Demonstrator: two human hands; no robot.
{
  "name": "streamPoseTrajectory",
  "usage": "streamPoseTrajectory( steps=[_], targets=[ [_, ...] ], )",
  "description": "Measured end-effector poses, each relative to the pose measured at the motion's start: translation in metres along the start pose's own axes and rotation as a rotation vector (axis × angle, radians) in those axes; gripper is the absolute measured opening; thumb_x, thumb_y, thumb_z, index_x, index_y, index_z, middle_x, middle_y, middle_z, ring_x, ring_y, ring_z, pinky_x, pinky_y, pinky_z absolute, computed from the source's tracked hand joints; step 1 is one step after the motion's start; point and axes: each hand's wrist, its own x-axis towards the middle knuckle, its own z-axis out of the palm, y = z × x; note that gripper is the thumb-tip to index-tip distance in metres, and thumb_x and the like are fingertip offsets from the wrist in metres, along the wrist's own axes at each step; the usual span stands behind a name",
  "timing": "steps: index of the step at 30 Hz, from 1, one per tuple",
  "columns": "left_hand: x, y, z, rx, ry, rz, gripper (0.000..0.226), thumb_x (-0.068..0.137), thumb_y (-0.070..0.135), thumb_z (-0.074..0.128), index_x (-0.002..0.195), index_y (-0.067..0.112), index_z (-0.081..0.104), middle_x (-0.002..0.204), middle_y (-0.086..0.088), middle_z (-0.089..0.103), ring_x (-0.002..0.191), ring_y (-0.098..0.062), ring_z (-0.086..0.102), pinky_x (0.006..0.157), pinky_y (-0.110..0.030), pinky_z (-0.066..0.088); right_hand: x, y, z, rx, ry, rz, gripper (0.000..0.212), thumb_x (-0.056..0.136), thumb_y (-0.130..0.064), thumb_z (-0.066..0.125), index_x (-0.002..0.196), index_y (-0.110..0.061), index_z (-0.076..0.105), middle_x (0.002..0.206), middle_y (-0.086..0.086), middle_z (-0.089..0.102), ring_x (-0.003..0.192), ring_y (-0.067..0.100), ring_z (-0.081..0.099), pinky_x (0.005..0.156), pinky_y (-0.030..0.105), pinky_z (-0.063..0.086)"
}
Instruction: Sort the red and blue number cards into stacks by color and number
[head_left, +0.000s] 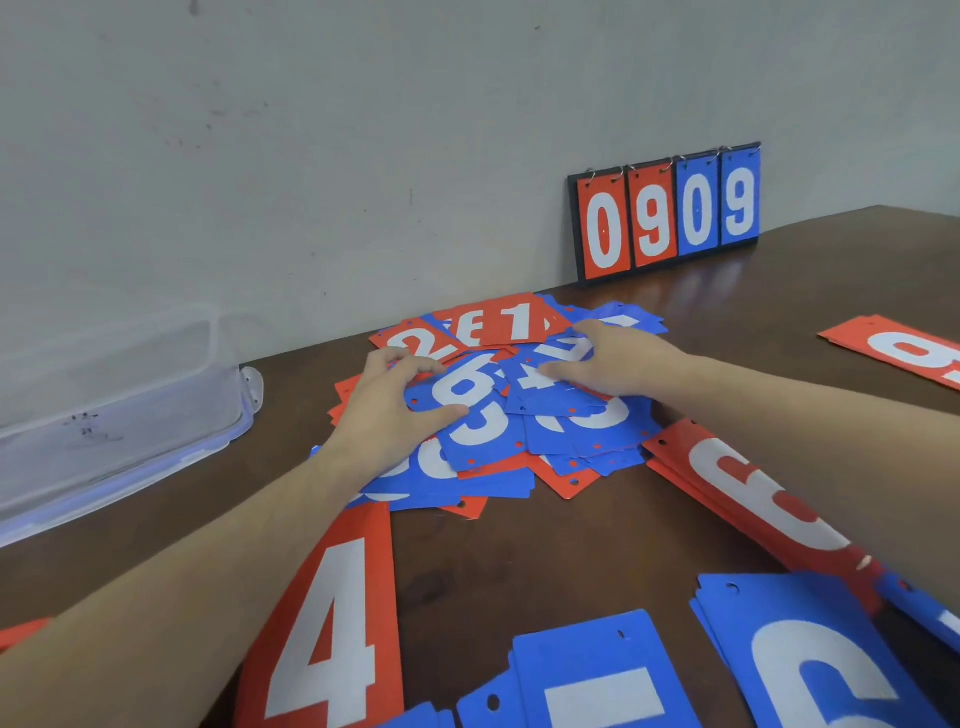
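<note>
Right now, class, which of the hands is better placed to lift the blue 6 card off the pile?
Left hand: its thumb and fingers already pinch the blue 6 card. The right hand rests on neighbouring blue cards.

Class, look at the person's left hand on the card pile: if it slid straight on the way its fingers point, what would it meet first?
The left hand points up and right across the pile, so it would probably meet the blue 6 card first, which its fingertips already touch. The right hand lies further along, though depth is hard to judge.
</note>
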Motion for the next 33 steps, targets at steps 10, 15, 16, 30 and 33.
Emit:
streamPoseTrajectory(
  steps=[10,15,16,30,33],
  targets=[
    [-0.004,0.006,-0.006,-0.092,0.066,-0.027,0.036,0.085,0.028,0.079,0.112,0.038,0.057,0.131,0.006,0.047,0.081,-0.003,0.056,0.058,-0.003,0.042,-0.012,0.003,-0.008,-0.088,0.127,-0.087,0.081,0.078,-0.073,0.065,0.144,-0.034,0.039,0.125,-0.003,0.064,0.117,0.023,0.058,0.104,0.045,0.039],
    [-0.006,0.006,-0.008,-0.249,0.092,-0.103,0.043,0.089,0.012,0.074,0.125,0.027,0.055,0.098,-0.001,0.065,0.079,-0.022,0.068,0.050,-0.014,0.049,-0.030,0.008,-0.017,0.063,0.144,-0.153,0.070,0.080,-0.051,0.078,0.139,-0.036,0.044,0.134,-0.008,0.058,0.114,0.016,0.056,0.091,0.031,0.045],
    [-0.005,0.006,-0.010,-0.313,0.089,-0.128,0.046,0.089,0.009,0.074,0.127,0.026,0.054,0.099,-0.001,0.067,0.082,-0.023,0.070,0.054,-0.020,0.054,-0.035,0.009,-0.018,0.174,0.102,-0.170,0.068,0.082,-0.039,0.080,0.139,-0.035,0.044,0.136,-0.008,0.055,0.105,0.013,0.059,0.080,0.023,0.049],
    [-0.036,0.020,-0.067,-0.786,0.252,-0.275,0.019,0.093,-0.003,0.060,0.101,0.013,0.067,0.083,-0.002,0.074,0.052,-0.004,0.065,0.045,-0.017,0.048,-0.096,-0.001,-0.043,0.689,0.017,-0.199,0.094,0.084,-0.001,0.076,0.151,-0.035,0.019,0.119,-0.004,0.068,0.100,0.014,0.071,0.088,0.038,0.059],
    [-0.052,0.023,-0.080,-0.817,0.245,-0.251,0.015,0.096,0.002,0.059,0.104,0.012,0.067,0.061,0.009,0.067,0.042,-0.001,0.054,0.044,-0.015,0.042,-0.111,-0.008,-0.046,0.684,0.023,-0.108,0.043,0.089,-0.008,0.071,0.122,-0.019,0.044,0.111,0.002,0.068,0.094,0.015,0.070,0.076,0.031,0.059]
  ],
)
